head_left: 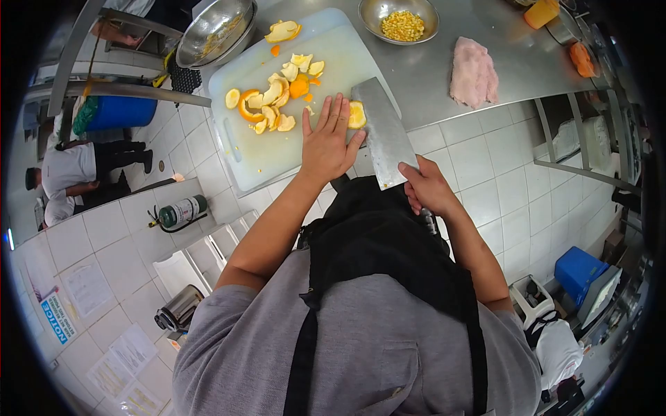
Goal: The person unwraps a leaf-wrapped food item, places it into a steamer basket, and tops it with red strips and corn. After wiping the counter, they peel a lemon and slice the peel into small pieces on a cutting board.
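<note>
My right hand (428, 186) is wrapped round the handle of a cleaver (386, 132), whose wide blade lies over the near right part of a white cutting board (243, 163). My left hand (327, 139) rests on the board with its fingers stretched out, its thumb pointing toward the blade. Between that hand and the cleaver is a piece of orange (356, 115), close beside the blade's edge. Beyond my left fingertips lie several strips of orange peel (274, 92) in a loose pile, and a larger peel piece (283, 31) sits at the board's far edge.
A steel bowl of chopped yellow bits (402, 26) stands behind the board. Stacked metal bowls (216, 33) are at the far left. A pinkish-white cloth (473, 73) lies on the steel counter (430, 76). People (76, 170) stand off to the left, near a fire extinguisher (182, 212).
</note>
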A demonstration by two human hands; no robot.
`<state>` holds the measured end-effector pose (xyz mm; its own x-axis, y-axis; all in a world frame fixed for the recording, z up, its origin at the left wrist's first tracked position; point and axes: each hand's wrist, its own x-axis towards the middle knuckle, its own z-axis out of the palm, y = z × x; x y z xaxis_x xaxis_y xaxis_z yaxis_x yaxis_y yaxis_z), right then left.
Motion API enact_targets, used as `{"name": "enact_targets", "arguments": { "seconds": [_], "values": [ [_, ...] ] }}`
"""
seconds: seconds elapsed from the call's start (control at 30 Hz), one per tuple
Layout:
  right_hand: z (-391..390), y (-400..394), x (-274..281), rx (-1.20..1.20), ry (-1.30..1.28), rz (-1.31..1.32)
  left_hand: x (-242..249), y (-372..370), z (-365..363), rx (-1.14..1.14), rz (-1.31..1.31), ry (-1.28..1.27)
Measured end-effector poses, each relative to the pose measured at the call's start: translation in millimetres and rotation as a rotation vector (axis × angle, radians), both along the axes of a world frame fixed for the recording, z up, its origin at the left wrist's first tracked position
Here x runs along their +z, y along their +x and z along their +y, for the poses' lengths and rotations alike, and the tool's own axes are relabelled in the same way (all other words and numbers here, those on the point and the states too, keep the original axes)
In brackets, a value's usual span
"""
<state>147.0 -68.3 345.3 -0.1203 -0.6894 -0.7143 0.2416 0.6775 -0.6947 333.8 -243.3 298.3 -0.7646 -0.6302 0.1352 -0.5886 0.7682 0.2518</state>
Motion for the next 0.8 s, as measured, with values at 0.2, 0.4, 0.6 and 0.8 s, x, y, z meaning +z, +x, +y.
{"name": "enact_targets", "arguments": {
  "seconds": [0.2,0.4,0.6,0.8],
  "values": [
    [14.6,-2.2,1.8,0.014,0.006,-0.068,-3.4,1.6,-1.4,-0.024,0.07,-0.02],
    [-18.9,10.2,-11.0,-0.068,-0.028,-0.053,-1.1,3.5,-0.7,-0.026,-0.007,0.04],
    [5.3,8.6,-2.9,0.053,-0.085,0.072,-1.7,3.3,-0.9,-0.019,-0.02,0.047],
    [-19.6,17.6,0.7,0.027,-0.089,0.118,-3.5,5.0,-1.8,-0.033,-0.006,0.049]
  ]
}}
